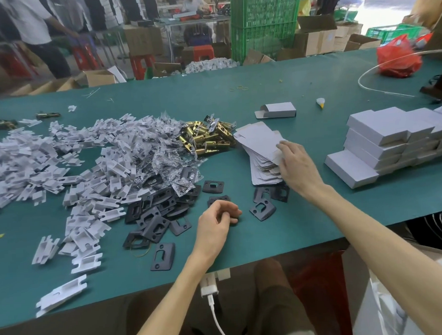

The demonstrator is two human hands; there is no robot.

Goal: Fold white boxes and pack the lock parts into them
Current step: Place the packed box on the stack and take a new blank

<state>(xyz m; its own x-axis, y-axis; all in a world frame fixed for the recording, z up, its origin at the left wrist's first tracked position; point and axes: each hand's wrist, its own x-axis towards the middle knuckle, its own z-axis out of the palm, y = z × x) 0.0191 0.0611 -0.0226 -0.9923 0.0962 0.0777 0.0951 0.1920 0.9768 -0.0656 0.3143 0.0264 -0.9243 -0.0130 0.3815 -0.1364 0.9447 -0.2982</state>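
A stack of flat white box blanks [260, 151] lies mid-table. My right hand [296, 164] rests on its right side, fingertips on the top blank. My left hand [217, 222] hovers with loosely curled fingers over a black strike plate [217, 200] and holds nothing that I can see. More black strike plates [156, 214] are scattered at the left, gold latch bolts [207, 137] lie in a heap behind them. Folded white boxes [389, 141] are stacked at the right. One folded box [278, 110] with an open flap lies farther back.
A big pile of white plastic inserts [64, 160] and clear screw bags [159, 154] covers the left of the green table [262, 90]. A red plastic bag [399, 61] and a clear tube [377, 69] lie at the far right. Cartons, green crates and people stand beyond.
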